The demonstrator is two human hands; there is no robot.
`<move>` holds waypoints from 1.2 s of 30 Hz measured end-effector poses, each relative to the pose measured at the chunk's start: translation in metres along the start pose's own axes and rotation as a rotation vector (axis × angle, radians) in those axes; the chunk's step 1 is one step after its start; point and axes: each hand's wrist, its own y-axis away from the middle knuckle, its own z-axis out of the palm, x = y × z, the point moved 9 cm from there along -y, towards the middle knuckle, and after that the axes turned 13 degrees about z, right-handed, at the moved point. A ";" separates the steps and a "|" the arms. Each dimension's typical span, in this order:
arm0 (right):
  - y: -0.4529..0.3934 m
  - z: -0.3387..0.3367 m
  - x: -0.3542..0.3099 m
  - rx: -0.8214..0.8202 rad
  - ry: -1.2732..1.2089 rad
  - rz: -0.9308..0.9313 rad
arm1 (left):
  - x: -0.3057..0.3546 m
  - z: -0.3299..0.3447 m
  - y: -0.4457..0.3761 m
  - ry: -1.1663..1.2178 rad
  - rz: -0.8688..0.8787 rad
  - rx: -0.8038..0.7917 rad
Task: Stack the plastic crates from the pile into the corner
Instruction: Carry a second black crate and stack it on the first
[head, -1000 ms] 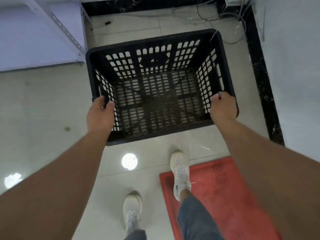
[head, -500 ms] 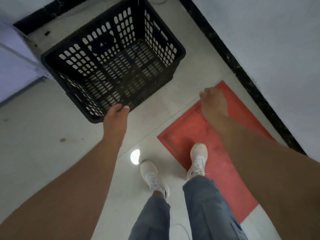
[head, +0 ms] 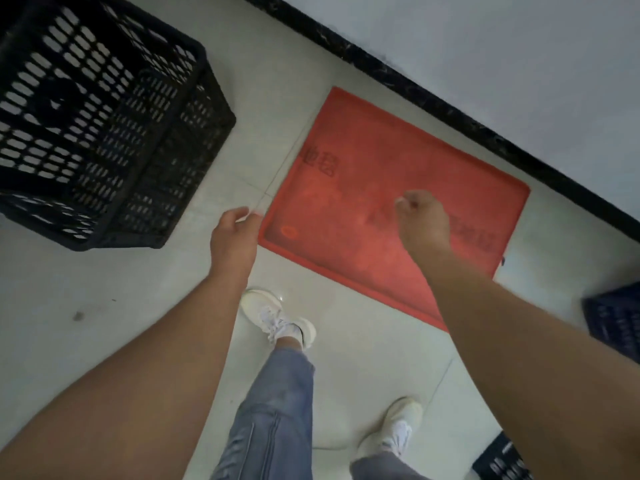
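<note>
A black slatted plastic crate [head: 104, 119] stands on the tiled floor at the upper left, mouth up, with nothing in it. My left hand [head: 235, 237] hangs to the right of the crate, apart from it, fingers loosely curled and holding nothing. My right hand [head: 422, 220] is over the red mat, fingers curled into a loose fist, also with nothing in it. Parts of other dark crates show at the right edge [head: 613, 320] and the lower right corner [head: 502, 462].
A red floor mat [head: 363, 161] lies beside a white wall [head: 485, 46] with a black skirting strip [head: 433, 98]. My legs in blue trousers and white shoes [head: 277, 317] stand on pale floor tiles.
Both hands have let go of the black crate, which now rests on the floor. My view has swung to the right, away from the crate and toward the red mat and the other crates.
</note>
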 end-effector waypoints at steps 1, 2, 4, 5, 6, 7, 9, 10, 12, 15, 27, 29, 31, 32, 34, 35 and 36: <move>0.000 -0.017 0.023 0.012 -0.019 0.021 | 0.002 0.016 0.014 -0.016 0.019 -0.021; 0.000 -0.033 0.047 0.022 -0.033 0.044 | 0.003 0.033 0.030 -0.028 0.038 -0.040; 0.003 -0.066 0.097 0.045 -0.058 0.078 | 0.005 0.066 0.066 -0.027 0.075 -0.077; 0.006 -0.082 0.123 0.054 -0.073 0.091 | 0.005 0.084 0.085 -0.024 0.088 -0.099; 0.010 -0.096 0.148 0.059 -0.087 0.106 | 0.005 0.100 0.104 -0.023 0.099 -0.119; 0.015 -0.110 0.175 0.062 -0.101 0.124 | 0.004 0.116 0.124 -0.024 0.109 -0.140; 0.025 -0.136 0.226 0.061 -0.134 0.173 | 0.002 0.146 0.162 -0.033 0.129 -0.174; 0.031 -0.149 0.251 0.060 -0.157 0.204 | 0.001 0.160 0.180 -0.038 0.138 -0.190; 0.042 -0.174 0.299 0.070 -0.217 0.256 | -0.002 0.189 0.216 -0.054 0.153 -0.236; 0.059 -0.208 0.365 0.097 -0.335 0.344 | -0.005 0.229 0.264 -0.079 0.174 -0.314; 0.133 -0.293 0.553 0.370 -0.524 0.718 | -0.023 0.375 0.364 -0.218 0.238 -0.708; 0.145 -0.307 0.575 0.421 -0.523 0.746 | -0.021 0.390 0.375 -0.250 0.256 -0.773; 0.155 -0.316 0.594 0.456 -0.515 0.770 | -0.025 0.403 0.386 -0.275 0.246 -0.824; 0.161 -0.320 0.603 0.471 -0.497 0.785 | -0.028 0.409 0.393 -0.290 0.234 -0.846; 0.175 -0.327 0.622 0.500 -0.463 0.805 | -0.038 0.419 0.408 -0.313 0.227 -0.874; 0.181 -0.330 0.633 0.508 -0.446 0.817 | -0.044 0.424 0.418 -0.322 0.230 -0.885; 0.188 -0.333 0.647 0.515 -0.427 0.840 | -0.051 0.431 0.429 -0.333 0.232 -0.902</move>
